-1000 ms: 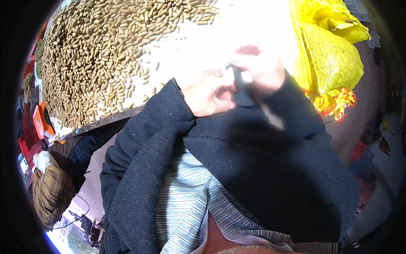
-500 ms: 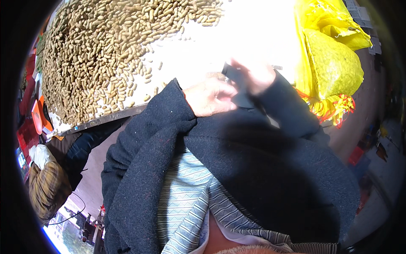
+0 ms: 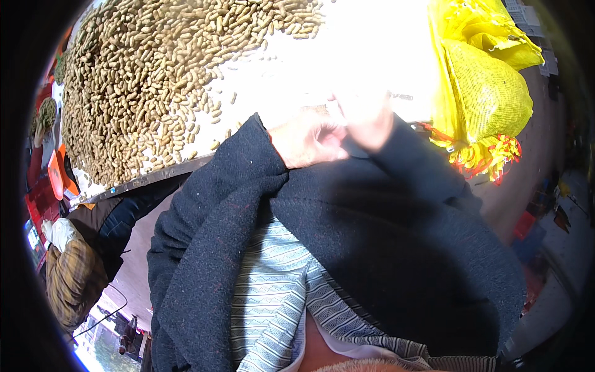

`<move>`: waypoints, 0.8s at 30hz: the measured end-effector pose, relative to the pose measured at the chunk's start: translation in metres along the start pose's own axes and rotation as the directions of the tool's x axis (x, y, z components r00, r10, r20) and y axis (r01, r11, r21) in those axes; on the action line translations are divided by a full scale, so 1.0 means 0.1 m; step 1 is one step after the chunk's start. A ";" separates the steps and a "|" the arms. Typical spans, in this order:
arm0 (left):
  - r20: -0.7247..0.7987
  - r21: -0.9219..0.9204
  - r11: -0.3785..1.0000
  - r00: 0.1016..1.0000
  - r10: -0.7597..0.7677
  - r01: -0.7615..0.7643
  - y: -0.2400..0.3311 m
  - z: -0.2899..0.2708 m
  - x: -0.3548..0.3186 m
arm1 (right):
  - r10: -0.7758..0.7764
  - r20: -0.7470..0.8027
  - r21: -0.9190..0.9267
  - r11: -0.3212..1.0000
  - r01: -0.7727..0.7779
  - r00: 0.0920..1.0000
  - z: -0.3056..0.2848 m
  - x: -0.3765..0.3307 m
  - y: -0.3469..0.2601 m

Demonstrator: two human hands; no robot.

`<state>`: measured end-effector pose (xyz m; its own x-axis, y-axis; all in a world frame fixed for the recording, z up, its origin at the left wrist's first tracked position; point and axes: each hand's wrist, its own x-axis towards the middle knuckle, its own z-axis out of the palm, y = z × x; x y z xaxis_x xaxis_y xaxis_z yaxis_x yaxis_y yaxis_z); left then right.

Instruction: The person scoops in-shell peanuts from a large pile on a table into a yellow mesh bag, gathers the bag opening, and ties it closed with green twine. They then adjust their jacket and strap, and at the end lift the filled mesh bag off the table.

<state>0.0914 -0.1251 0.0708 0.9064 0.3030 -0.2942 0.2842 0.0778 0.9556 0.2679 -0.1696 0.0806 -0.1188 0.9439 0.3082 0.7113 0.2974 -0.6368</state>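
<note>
Both hands raised slightly: left hand (image 3: 308, 137) curled, right hand (image 3: 369, 118) overexposed, fingers unclear; bulging yellow mesh sack (image 3: 489, 93) seen right, peanut heap (image 3: 155, 80) left.

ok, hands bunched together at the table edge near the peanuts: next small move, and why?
Probably ease the right hand away from the left hand. They press together in washed-out glare at the table edge, so anything between them is unreadable. The peanuts lie apart, up-left.
</note>
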 end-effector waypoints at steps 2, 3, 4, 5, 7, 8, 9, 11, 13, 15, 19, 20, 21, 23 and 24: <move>-0.009 -0.008 0.999 0.999 -0.031 0.031 0.02 -0.01 -0.03 | -0.237 -0.027 -0.137 0.963 0.231 0.971 0.08 0.09 -0.07; -0.017 -0.031 0.999 0.999 -0.039 0.038 0.04 -0.01 -0.04 | -0.295 -0.073 -0.132 0.950 0.284 0.953 0.09 0.13 -0.07; -0.026 -0.038 0.998 0.998 -0.049 0.048 0.06 -0.01 -0.06 | -0.344 -0.074 -0.135 0.933 0.333 0.936 0.10 0.18 -0.07; -0.041 -0.075 0.997 0.999 -0.025 0.022 0.08 -0.01 -0.07 | -0.374 -0.074 -0.134 0.922 0.363 0.924 0.12 0.22 -0.07; -0.074 -0.118 0.993 0.997 0.015 -0.024 0.13 -0.01 -0.08 | -0.371 -0.045 -0.134 0.923 0.362 0.928 0.18 0.27 -0.05; -0.058 -0.095 0.995 0.997 -0.047 0.042 0.15 -0.02 -0.08 | -0.369 -0.050 -0.128 0.924 0.360 0.928 0.20 0.30 -0.02; -0.044 -0.072 0.992 0.993 -0.110 0.107 0.16 -0.03 -0.08 | -0.404 -0.046 -0.180 0.903 0.391 0.913 0.23 0.33 0.01; -0.031 -0.052 0.983 0.984 -0.177 0.176 0.17 -0.04 -0.07 | -0.476 -0.038 -0.283 0.848 0.448 0.879 0.29 0.40 0.12; -0.041 -0.067 0.984 0.985 -0.166 0.163 0.14 -0.03 -0.06 | -0.407 0.003 -0.243 0.886 0.396 0.913 0.36 0.48 0.23; -0.047 -0.185 0.968 0.983 -0.179 0.167 0.09 0.01 -0.04 | -0.410 0.010 -0.286 0.873 0.395 0.912 0.40 0.57 0.39; -0.071 -0.121 0.989 0.993 -0.089 0.080 -0.06 0.08 0.01 | -0.297 -0.109 -0.494 0.844 0.208 0.949 0.38 0.74 0.70; -0.065 -0.005 0.995 0.993 -0.098 0.098 -0.09 0.08 0.03 | -0.160 -0.130 -0.459 0.884 0.084 0.978 0.38 0.75 0.72; -0.058 -0.006 0.998 0.997 -0.055 0.055 -0.10 0.07 0.03 | -0.169 -0.213 -0.384 0.920 0.076 0.962 0.36 0.76 0.73; -0.006 -0.003 1.000 1.000 -0.028 0.028 -0.10 0.06 0.03 | -0.078 -0.286 -0.155 0.987 0.034 0.955 0.25 0.70 0.68; 0.032 0.068 0.998 0.999 0.009 -0.011 -0.09 0.03 0.05 | -0.118 -0.327 -0.073 0.992 0.099 0.938 0.17 0.65 0.64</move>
<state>0.0940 -0.1277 0.0607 0.9186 0.2728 -0.2860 0.2946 0.0099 0.9556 0.2936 -0.0870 0.0482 0.0309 0.8032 0.5949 0.7449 0.3784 -0.5495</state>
